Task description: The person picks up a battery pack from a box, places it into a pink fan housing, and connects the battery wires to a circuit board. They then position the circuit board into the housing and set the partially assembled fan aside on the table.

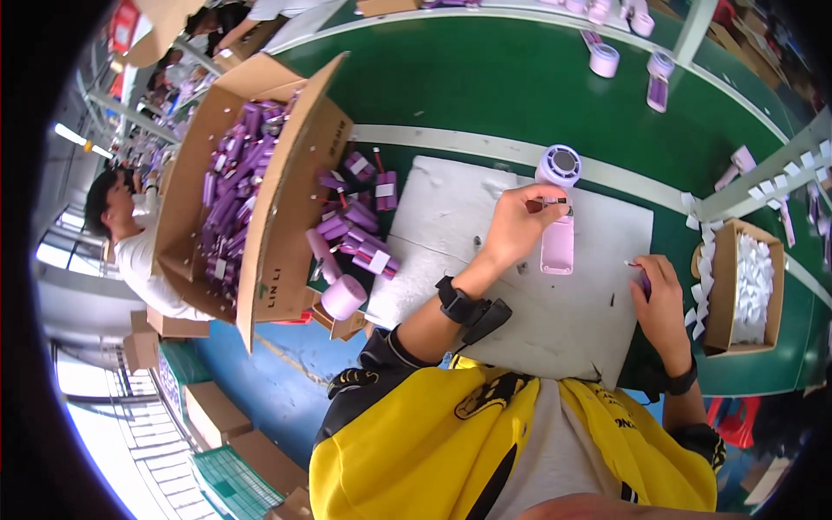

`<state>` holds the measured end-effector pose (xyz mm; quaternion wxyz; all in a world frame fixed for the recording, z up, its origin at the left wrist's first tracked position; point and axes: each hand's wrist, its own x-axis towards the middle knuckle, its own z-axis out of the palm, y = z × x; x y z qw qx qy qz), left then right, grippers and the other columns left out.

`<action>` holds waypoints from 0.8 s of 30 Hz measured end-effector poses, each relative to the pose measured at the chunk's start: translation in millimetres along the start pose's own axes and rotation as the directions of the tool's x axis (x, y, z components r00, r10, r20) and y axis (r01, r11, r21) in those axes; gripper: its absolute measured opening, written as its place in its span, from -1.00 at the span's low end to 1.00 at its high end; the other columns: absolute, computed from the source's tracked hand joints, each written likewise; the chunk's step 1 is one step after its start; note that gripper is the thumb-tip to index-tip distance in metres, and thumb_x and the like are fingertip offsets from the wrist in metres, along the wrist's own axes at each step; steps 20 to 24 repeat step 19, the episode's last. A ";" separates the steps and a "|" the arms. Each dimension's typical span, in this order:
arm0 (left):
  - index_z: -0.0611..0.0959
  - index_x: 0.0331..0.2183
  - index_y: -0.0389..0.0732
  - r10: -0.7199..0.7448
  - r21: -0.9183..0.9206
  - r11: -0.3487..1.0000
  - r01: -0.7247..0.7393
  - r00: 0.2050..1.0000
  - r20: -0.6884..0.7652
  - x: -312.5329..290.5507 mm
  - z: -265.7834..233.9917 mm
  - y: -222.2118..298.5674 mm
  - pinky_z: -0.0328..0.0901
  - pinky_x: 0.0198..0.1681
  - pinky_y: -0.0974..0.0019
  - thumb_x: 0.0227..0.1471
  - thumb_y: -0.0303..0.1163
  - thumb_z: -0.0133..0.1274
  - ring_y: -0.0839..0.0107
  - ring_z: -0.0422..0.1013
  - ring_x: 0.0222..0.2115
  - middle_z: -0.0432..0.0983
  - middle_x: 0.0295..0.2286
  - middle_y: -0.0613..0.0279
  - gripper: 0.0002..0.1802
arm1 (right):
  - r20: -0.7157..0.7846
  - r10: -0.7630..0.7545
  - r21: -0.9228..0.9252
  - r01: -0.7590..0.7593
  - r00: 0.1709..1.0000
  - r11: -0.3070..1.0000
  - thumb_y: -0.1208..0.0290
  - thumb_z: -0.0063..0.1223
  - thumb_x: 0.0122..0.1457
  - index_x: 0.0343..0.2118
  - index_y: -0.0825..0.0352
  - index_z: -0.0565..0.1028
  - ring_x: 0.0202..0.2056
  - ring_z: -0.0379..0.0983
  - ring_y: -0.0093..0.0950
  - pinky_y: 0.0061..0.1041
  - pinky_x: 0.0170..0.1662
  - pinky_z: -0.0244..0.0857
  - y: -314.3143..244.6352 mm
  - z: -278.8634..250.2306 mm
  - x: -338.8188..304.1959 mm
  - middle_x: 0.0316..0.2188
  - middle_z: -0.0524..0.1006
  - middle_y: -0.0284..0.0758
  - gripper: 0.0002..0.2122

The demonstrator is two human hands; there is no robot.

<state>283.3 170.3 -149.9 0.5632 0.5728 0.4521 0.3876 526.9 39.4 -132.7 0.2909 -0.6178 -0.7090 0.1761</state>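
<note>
Left hand (pixel 518 221) pinches the pink handheld fan (pixel 559 217) on the grey surface (pixel 451 208) — right hand (pixel 660 299) curls beside it, grip unclear.

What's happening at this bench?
A person works at a grey mat on a green bench. The left hand pinches the neck of a lilac handheld fan lying on the mat. The right hand rests at the mat's edge, holding something small. A big carton of purple parts stands to the left, a small box of white pieces to the right.
</note>
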 end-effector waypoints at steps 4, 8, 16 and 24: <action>0.68 -0.22 -0.30 0.017 -0.110 0.994 -0.028 0.995 -0.099 -4.2 -14.1 15.8 0.38 -0.30 0.45 0.01 -0.52 0.22 0.56 0.49 -0.38 0.62 -0.36 0.26 -0.78 | 0.062 -0.145 -0.193 0.154 0.988 0.969 0.73 0.04 -0.04 -0.15 0.40 0.44 -0.21 0.41 -0.15 -0.37 -0.20 0.32 6.7 -10.2 4.5 -0.18 0.44 -0.15 -0.67; 0.66 -0.19 -0.31 0.103 -0.142 0.982 -0.126 0.982 -0.161 -37.3 -37.8 64.3 0.39 -0.29 0.45 0.04 -0.53 0.19 0.55 0.50 -0.35 0.61 -0.31 0.27 -0.77 | 0.115 -0.096 -0.105 0.108 0.989 0.989 0.79 -0.01 -0.10 -0.14 0.42 0.44 -0.10 0.38 -0.10 -0.31 -0.07 0.30 18.8 -18.6 6.4 -0.14 0.43 -0.13 -0.62; 0.57 -0.01 -0.22 0.390 0.151 0.908 -0.392 0.654 -0.649 -145.2 -150.8 219.6 0.46 -0.45 0.39 0.14 -0.42 0.09 0.40 0.57 -0.41 0.59 -0.24 0.13 -0.64 | 0.047 -0.005 0.032 0.003 0.999 0.999 0.82 -0.05 -0.14 -0.13 0.41 0.45 0.01 0.36 -0.13 -0.35 0.08 0.25 27.4 -25.3 2.7 -0.05 0.40 -0.12 -0.58; 0.50 0.10 -0.14 0.511 0.344 0.855 -0.388 0.517 -0.687 -169.8 -273.2 249.8 0.48 -0.33 0.42 0.17 -0.36 0.09 0.34 0.58 -0.29 0.57 -0.19 0.07 -0.55 | 0.008 -0.060 0.066 0.059 0.998 0.996 0.82 -0.04 -0.14 -0.13 0.42 0.46 0.03 0.37 -0.17 -0.38 0.08 0.26 28.9 -17.9 8.3 -0.01 0.39 -0.12 -0.58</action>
